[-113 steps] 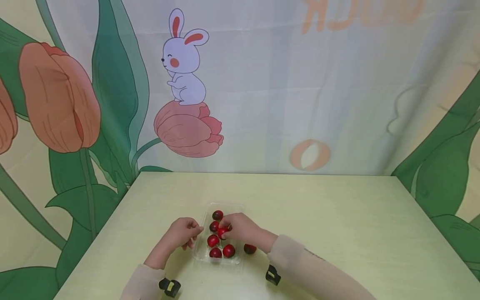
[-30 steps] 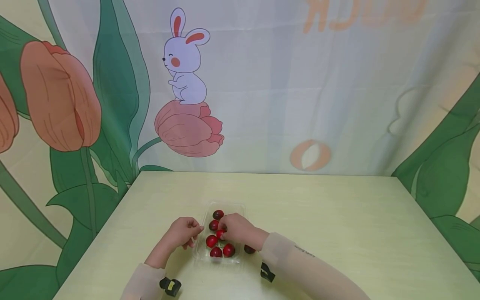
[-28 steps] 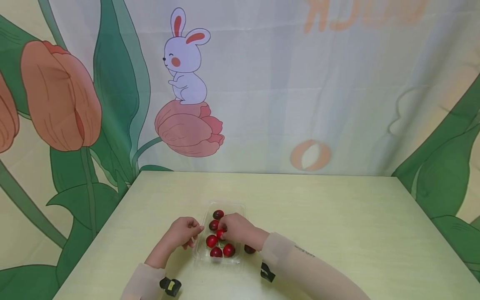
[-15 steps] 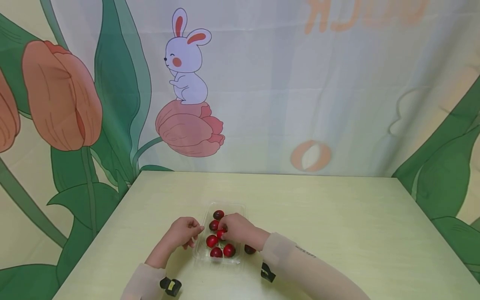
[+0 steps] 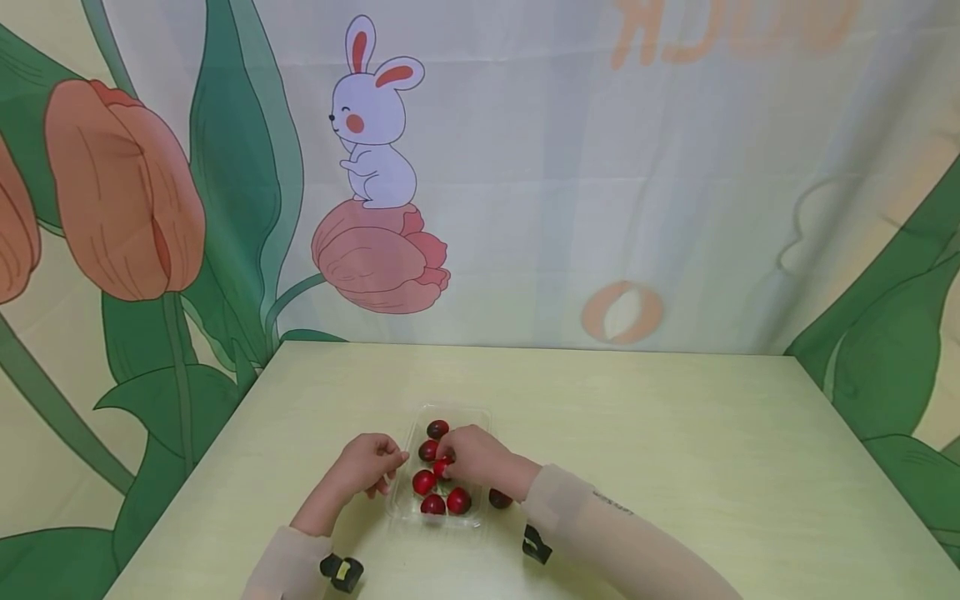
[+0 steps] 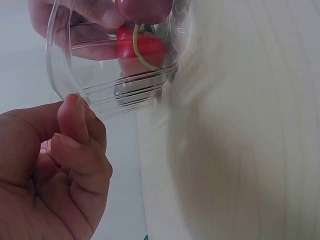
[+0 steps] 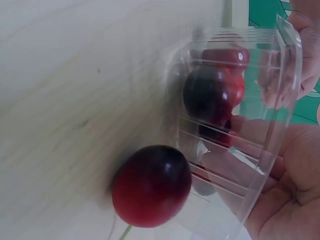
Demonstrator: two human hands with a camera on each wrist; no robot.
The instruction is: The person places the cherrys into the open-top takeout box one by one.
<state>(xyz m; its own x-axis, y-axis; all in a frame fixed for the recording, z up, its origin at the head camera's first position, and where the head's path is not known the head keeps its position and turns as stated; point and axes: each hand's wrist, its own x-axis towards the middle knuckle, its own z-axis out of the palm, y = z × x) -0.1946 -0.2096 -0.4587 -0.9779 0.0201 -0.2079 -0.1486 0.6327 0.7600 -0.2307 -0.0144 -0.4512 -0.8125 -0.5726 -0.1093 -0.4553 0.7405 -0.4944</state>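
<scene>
A clear plastic box (image 5: 401,504) stands on the table and contains several dark red cherries, such as one (image 5: 458,501) at its near right corner. My left hand (image 5: 366,465) pinches the box's left rim between thumb and forefinger; the left wrist view shows the fingertips (image 6: 75,112) at that rim. Reaching in over the right side, my right hand (image 5: 480,457) pinches a red cherry (image 5: 441,468) in the middle of the box, its fingers partly covering the fruit. A thin green stem (image 6: 137,47) shows through the plastic.
One loose cherry (image 7: 152,186) with a stem lies on the table outside the box, partly hidden by the right sleeve (image 5: 558,500) in the head view. The pale table (image 5: 675,433) ends at a printed curtain (image 5: 525,208) behind.
Since the earliest frame my right hand and forearm have shifted slightly left, and the pinched cherry with them. The left hand stays at the rim. Over the last second almost nothing moves.
</scene>
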